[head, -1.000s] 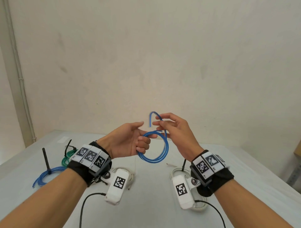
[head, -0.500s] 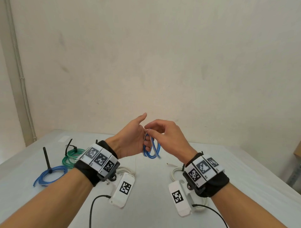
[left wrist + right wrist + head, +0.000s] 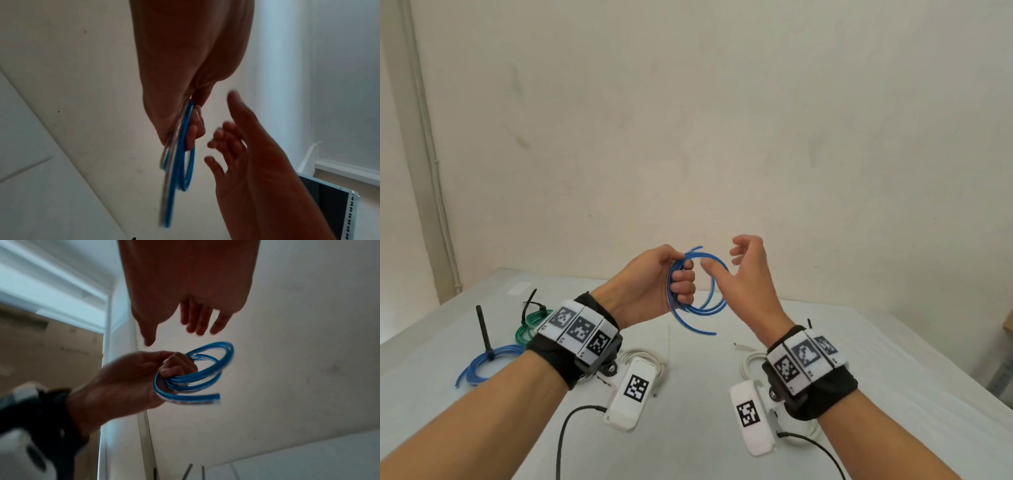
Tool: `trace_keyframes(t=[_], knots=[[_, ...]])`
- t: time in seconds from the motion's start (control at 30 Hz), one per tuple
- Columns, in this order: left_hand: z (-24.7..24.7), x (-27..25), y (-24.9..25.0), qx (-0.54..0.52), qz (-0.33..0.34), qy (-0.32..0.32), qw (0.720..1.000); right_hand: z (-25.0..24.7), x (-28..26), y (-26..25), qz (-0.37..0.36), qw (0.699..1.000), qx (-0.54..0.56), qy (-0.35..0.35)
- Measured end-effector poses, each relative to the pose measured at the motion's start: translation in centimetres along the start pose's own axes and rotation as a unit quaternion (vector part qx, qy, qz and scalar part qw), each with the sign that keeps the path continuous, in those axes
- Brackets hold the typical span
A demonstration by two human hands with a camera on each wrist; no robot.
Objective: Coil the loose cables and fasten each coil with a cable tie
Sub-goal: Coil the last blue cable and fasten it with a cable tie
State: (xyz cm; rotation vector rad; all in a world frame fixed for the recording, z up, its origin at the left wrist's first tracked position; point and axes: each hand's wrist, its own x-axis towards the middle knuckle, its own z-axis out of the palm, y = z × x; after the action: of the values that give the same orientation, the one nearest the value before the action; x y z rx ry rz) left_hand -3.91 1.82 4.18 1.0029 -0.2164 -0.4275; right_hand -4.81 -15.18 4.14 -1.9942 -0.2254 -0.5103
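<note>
left hand (image 3: pixel 650 284) is gripping the blue coil (image 3: pixel 700 301) up in the air above the table (image 3: pixel 705 445), fingers curling through the loops, one loose end sticking out low. right hand (image 3: pixel 750 284) is hovering just beside the coil, fingers spread and relaxed, holding nothing. down on the table at the left, a tied blue coil (image 3: pixel 482 365) and a green coil (image 3: pixel 530 325) are lying near each other, each with a black tie (image 3: pixel 482 330) sticking up.
</note>
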Motion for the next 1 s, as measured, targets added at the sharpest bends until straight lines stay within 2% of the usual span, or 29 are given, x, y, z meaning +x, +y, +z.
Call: trace_keyframes(t=[0.07,0.13,0.2,0.27,0.33,0.47,0.57,0.73,0.87,0.93,1.0], knots=[[0.1,-0.2,0.2,-0.008,-0.004,-0.017,1.000,0.0,0.4,0.5,0.111,0.981,0.102,-0.124],[0.3,-0.3,0.3,-0.010,0.004,-0.021,1.000,0.2,0.4,1.2,0.155,0.929,0.273,-0.198],[0.3,-0.4,0.4,-0.006,0.011,-0.012,1.000,0.0,-0.1,0.8,0.186,0.885,0.374,-0.204],[-0.1,-0.4,0.6,0.008,0.009,0.007,1.000,-0.2,-0.3,0.5,0.195,0.866,0.411,-0.208],[-0.5,-0.4,0.7,0.025,0.007,0.025,0.999,-0.4,-0.6,0.1,0.203,0.859,0.418,-0.214],[-0.5,-0.5,0.8,0.047,0.005,0.045,0.998,-0.5,-0.5,-0.3,0.209,0.878,0.390,-0.185],[-0.4,-0.5,0.7,0.049,0.009,0.057,0.997,-0.1,-0.6,-0.4,0.184,0.898,0.363,-0.170],[0.4,-0.4,0.3,0.039,0.011,0.079,0.996,0.7,-0.5,-0.1,0.142,0.928,0.328,-0.103],[0.8,-0.3,0.3,0.092,0.057,0.125,0.986,0.6,-0.6,0.2,0.106,0.953,0.256,-0.126],[0.5,0.0,0.4,0.069,0.080,0.136,0.985,0.5,-0.5,0.4,0.116,0.963,0.206,-0.129],[0.2,0.2,0.6,0.005,0.113,0.143,0.983,0.4,-0.7,0.3,0.157,0.963,0.164,-0.142]])
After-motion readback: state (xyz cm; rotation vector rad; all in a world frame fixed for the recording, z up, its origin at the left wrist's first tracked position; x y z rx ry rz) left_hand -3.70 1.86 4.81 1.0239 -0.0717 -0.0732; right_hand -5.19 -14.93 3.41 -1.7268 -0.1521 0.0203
